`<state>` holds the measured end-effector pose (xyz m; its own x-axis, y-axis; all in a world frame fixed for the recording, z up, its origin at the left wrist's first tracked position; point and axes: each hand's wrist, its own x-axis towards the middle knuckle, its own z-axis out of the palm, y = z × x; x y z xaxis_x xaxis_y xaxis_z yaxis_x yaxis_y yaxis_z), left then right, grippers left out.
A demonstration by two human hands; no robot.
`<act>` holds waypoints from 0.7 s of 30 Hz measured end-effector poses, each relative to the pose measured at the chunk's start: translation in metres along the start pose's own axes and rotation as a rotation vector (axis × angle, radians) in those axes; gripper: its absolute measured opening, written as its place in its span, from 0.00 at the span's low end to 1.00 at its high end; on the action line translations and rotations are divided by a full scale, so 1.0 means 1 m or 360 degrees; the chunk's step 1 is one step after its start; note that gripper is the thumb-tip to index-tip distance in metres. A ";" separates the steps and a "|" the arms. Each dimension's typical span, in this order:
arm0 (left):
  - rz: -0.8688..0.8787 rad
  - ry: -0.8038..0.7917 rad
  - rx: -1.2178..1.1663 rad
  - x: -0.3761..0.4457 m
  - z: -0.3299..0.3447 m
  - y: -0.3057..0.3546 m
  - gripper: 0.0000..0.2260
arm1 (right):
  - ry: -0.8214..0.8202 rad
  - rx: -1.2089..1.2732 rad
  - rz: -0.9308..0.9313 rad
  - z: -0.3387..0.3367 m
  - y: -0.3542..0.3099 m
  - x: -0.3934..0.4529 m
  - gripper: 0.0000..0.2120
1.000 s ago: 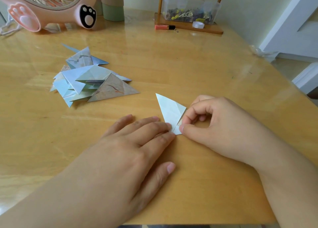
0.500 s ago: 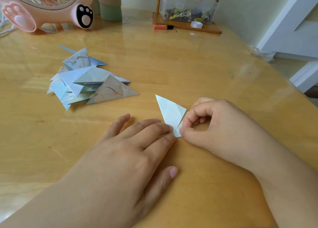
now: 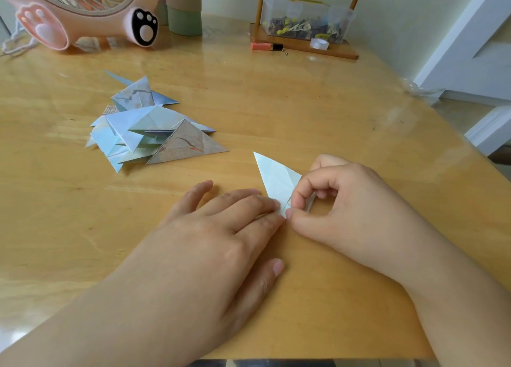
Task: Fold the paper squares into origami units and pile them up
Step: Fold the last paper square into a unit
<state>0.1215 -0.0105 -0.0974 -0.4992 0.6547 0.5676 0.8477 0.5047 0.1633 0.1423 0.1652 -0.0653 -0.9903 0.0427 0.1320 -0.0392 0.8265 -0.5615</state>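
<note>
A pale blue, partly folded paper unit point(image 3: 277, 179) lies on the wooden table point(image 3: 304, 112), its sharp tip pointing away from me. My left hand point(image 3: 221, 236) lies flat with straight fingers, the fingertips pressing the paper's near left edge. My right hand point(image 3: 340, 200) pinches the paper's near right corner between thumb and curled forefinger. A loose pile of finished folded units point(image 3: 149, 128), blue and brownish, sits to the left.
At the back stand a pink fan with paw prints point(image 3: 83, 9), a green cup point(image 3: 184, 18), and a wooden stand with a clear box point(image 3: 304, 18), a tape roll point(image 3: 319, 44) and an orange marker point(image 3: 265, 46). The table's right edge runs diagonally.
Both hands keep nearly the same hold on the paper. The right forefinger has curled a little more over the near corner; the view has shifted slightly.
</note>
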 end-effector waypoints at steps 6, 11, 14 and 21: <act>0.0015 -0.0164 0.0071 -0.001 0.002 -0.004 0.19 | -0.0033 0.0018 0.0127 -0.005 0.004 -0.001 0.03; -0.0025 -0.0183 0.0033 -0.003 0.004 -0.003 0.20 | -0.0054 0.0053 0.0188 -0.010 0.010 -0.001 0.03; -0.0058 -0.0229 0.0017 -0.003 0.003 -0.003 0.20 | -0.0060 0.0059 0.0201 -0.011 0.012 -0.001 0.03; -0.0066 -0.0311 -0.0007 -0.003 0.000 -0.003 0.20 | -0.0090 0.0030 0.0058 -0.005 0.004 0.001 0.02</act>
<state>0.1208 -0.0138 -0.1000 -0.5587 0.7303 0.3931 0.8262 0.5314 0.1871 0.1415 0.1711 -0.0635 -0.9971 0.0406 0.0651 -0.0048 0.8142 -0.5805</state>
